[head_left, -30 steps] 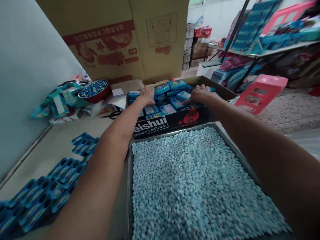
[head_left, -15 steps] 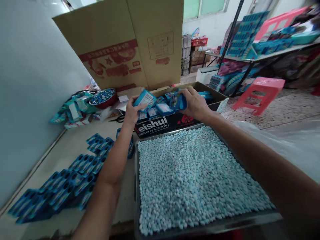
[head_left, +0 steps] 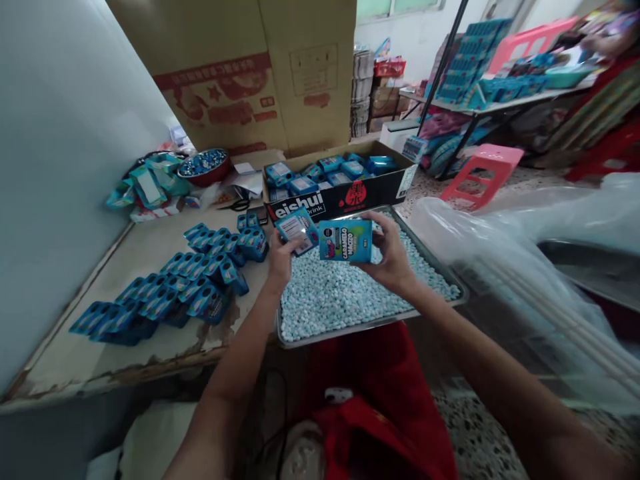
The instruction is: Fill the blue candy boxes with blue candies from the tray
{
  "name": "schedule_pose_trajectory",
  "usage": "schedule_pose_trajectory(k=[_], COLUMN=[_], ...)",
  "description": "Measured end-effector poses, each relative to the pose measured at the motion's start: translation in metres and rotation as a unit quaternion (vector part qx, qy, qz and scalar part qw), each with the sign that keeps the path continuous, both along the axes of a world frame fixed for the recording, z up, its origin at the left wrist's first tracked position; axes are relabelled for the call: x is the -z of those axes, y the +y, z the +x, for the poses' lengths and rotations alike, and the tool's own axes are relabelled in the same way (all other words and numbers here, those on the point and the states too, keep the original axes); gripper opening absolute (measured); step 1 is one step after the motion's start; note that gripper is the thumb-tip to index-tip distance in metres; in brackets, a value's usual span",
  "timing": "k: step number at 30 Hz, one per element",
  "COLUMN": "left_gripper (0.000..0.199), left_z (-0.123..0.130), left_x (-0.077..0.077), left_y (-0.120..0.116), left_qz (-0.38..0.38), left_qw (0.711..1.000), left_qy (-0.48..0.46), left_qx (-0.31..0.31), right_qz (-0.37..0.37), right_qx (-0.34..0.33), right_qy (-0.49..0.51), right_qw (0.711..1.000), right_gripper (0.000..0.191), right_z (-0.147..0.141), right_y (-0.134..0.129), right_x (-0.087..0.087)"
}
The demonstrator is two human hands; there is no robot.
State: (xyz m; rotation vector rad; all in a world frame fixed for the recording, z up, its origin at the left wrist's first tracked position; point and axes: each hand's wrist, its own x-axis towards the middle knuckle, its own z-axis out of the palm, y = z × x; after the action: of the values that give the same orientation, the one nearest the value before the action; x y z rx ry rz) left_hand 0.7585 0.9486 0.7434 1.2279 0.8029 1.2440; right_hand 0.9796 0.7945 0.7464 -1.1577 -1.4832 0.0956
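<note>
Over the tray (head_left: 373, 325) of pale blue candies (head_left: 340, 293), each of my hands grips a small blue carton. My left hand (head_left: 281, 260) is closed on one carton (head_left: 296, 230), tilted, with a printed label panel facing me. My right hand (head_left: 389, 257) holds another carton (head_left: 345, 240) by its right end, its front reading "Caramelo Macko" sideways. Behind the tray stands a black cardboard box (head_left: 327, 203) filled with more such cartons (head_left: 337, 177). On the table to the left, several blue cartons (head_left: 170, 283) stand in rows, dark round holes in their tops.
A red bowl (head_left: 220, 175) of small wrapped pieces and scissors (head_left: 241, 205) lie at the back of the table (head_left: 55, 360). A large cardboard sheet (head_left: 240, 67) rises behind. Clear plastic sheeting (head_left: 500, 247) and a pink stool (head_left: 483, 177) are on the right.
Both hands have come back from the black box toward me, each carrying a carton, and are above the candy tray. The view has tilted down, showing red clothing below.
</note>
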Motion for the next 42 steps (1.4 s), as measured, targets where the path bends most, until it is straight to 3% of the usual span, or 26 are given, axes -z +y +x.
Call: schedule_pose_trajectory(k=[5,8,11,15,20,23,29,33,37,40,42], left_gripper=[0.068,0.079,0.091,0.069,0.120,0.115,0.111,0.105,0.111,0.113,0.106], left_z=[0.017,0.026,0.029,0.027,0.026,0.025,0.022,0.023,0.019,0.012,0.007], left_x=[0.015,0.022,0.025,0.029,0.040,0.043,0.048,0.053,0.051,0.044,0.038], left_y=[-0.081,-0.120,-0.138,-0.136,-0.124,-0.120,-0.113,-0.101,-0.083,-0.073,-0.071], left_qz=[-0.064,-0.014,0.039,0.045,0.019,-0.006,-0.061,-0.066,-0.041,-0.039,-0.055], left_qw=[0.994,0.996,0.998,0.998,0.998,0.999,0.996,0.991,0.983,0.988,0.993], left_qy=[-0.082,-0.083,-0.052,-0.052,-0.061,-0.032,-0.056,-0.109,-0.173,-0.141,-0.094], left_qx=[0.037,0.009,0.017,-0.014,0.017,-0.014,-0.012,-0.036,-0.036,-0.052,-0.048], right_qz=[0.017,0.002,-0.008,-0.039,-0.044,-0.033,-0.050,-0.035,-0.032,-0.062,-0.111], right_qx=[0.033,0.040,0.042,0.076,0.109,0.127,0.084,0.037,-0.016,-0.058,-0.117], right_qy=[0.126,0.201,0.244,0.229,0.193,0.148,-0.046,-0.119,-0.097,0.011,0.104], right_qw=[0.991,0.979,0.969,0.970,0.974,0.980,0.994,0.992,0.995,0.996,0.981], right_gripper=[0.086,0.091,0.089,0.089,0.082,0.078,0.086,0.073,0.055,0.046,0.044], right_z=[-0.041,-0.060,-0.070,-0.075,-0.086,-0.090,-0.079,-0.066,-0.058,-0.058,-0.060], right_y=[-0.012,-0.010,-0.008,-0.009,-0.009,-0.009,-0.017,-0.017,-0.014,-0.011,-0.007], right_x=[0.050,0.076,0.090,0.091,0.101,0.103,0.084,0.065,0.053,0.057,0.064])
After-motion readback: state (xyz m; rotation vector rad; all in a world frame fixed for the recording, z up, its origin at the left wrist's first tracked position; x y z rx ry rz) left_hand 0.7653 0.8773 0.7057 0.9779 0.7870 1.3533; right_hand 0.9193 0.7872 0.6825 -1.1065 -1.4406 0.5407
